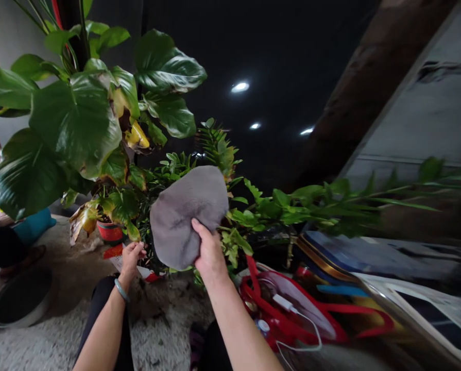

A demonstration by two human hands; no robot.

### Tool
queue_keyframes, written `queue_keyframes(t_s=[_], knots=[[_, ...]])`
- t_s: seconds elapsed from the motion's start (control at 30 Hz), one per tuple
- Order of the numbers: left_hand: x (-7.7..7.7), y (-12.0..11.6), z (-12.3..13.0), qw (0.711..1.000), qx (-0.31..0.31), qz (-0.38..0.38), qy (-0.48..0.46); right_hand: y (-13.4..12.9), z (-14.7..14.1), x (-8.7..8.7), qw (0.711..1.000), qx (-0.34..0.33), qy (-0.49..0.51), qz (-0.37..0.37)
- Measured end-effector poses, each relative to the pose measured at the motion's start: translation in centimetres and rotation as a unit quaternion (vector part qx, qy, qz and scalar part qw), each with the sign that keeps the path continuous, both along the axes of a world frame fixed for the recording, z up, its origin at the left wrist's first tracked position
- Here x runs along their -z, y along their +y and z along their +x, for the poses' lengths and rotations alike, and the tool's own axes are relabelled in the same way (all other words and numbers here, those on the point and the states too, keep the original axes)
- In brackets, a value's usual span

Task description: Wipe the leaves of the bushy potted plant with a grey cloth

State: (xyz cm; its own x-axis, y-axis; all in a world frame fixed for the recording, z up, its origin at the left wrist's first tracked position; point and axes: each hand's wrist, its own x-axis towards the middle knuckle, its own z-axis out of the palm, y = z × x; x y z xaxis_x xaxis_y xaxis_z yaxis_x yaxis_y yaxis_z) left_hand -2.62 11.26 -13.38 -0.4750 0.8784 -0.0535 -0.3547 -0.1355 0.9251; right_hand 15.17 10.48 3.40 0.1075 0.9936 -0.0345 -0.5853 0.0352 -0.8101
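My right hand [210, 257] grips the lower edge of a flat, rounded grey fabric piece [187, 211], thumb on top. The fabric is held up before the plants and creases near the thumb. What exactly it is, I cannot make out. My left hand [132, 260], with a pale bangle [121, 291] at the wrist, is apart from the fabric on its left. Its fingers are curled and pinched together below some leaves; anything between them is too small to see.
Large-leaved plant [75, 118] at the left, with a red pot [110, 232] below. A dark basin [21, 299] stands on the floor [160, 324]. To the right lie a red-handled bag [292, 304] with a white cable [311, 330], and blurred boxes [369, 257]. Another person's dark-clothed leg [2, 247] is at far left.
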Motion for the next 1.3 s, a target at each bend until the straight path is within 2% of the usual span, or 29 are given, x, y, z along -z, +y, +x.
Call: queue_keyframes(t_s=[0.03,0.1,0.2,0.27,0.3,0.37,0.5,0.63,0.73,0.87,0.97,1.03,1.1,1.2,1.27,1.3], knots=[[-0.1,-0.2,0.1,1.000,0.001,0.004,-0.002,0.5,-0.7,0.2,1.000,-0.022,0.004,-0.013],[-0.4,-0.7,0.0,1.000,0.003,0.012,-0.007,0.2,-1.9,2.2,0.993,-0.087,-0.009,-0.076],[-0.8,-1.1,-0.4,1.000,0.008,0.014,-0.011,-2.9,-2.3,6.9,0.970,-0.160,-0.058,-0.176],[-1.0,-1.3,-0.8,1.000,0.014,0.004,-0.011,-5.2,-1.5,9.2,0.966,-0.163,-0.078,-0.186],[-1.1,-1.3,-0.9,1.000,0.014,-0.002,-0.013,-6.2,-0.9,9.8,0.965,-0.164,-0.088,-0.184],[-1.3,-1.4,-1.0,1.000,0.010,-0.013,-0.020,-7.5,0.3,9.8,0.965,-0.173,-0.107,-0.166],[-2.4,-3.0,-0.6,0.998,0.025,-0.002,-0.058,-8.0,1.9,8.1,0.972,-0.161,-0.117,-0.124],[-3.6,-7.6,1.3,0.986,0.139,0.046,-0.078,-8.5,2.2,7.8,0.978,-0.141,-0.116,-0.097],[-4.1,-11.5,3.6,0.977,0.193,0.015,-0.092,-9.2,2.2,8.1,0.981,-0.136,-0.106,-0.092],[-5.0,-14.8,6.1,0.977,0.182,-0.016,-0.107,-10.2,2.8,8.0,0.986,-0.138,-0.060,-0.079],[-6.1,-16.2,7.2,0.985,0.138,-0.016,-0.099,-10.7,3.6,7.8,0.977,-0.198,-0.019,-0.082],[-6.7,-17.0,7.8,0.989,0.109,-0.025,-0.097,-10.9,4.1,7.7,0.968,-0.236,-0.027,-0.080],[-7.0,-17.5,8.6,0.989,0.100,-0.039,-0.101,-11.1,4.4,7.7,0.964,-0.246,-0.079,-0.066],[-7.2,-17.2,10.2,0.985,0.119,-0.054,-0.111,-11.0,4.8,7.8,0.954,-0.185,-0.233,-0.022],[-7.1,-16.4,11.3,0.983,0.119,-0.071,-0.123,-10.3,5.2,7.5,0.930,-0.138,-0.339,0.017],[-7.0,-15.8,11.8,0.982,0.113,-0.083,-0.126,-9.8,5.6,7.3,0.915,-0.136,-0.377,0.041]])
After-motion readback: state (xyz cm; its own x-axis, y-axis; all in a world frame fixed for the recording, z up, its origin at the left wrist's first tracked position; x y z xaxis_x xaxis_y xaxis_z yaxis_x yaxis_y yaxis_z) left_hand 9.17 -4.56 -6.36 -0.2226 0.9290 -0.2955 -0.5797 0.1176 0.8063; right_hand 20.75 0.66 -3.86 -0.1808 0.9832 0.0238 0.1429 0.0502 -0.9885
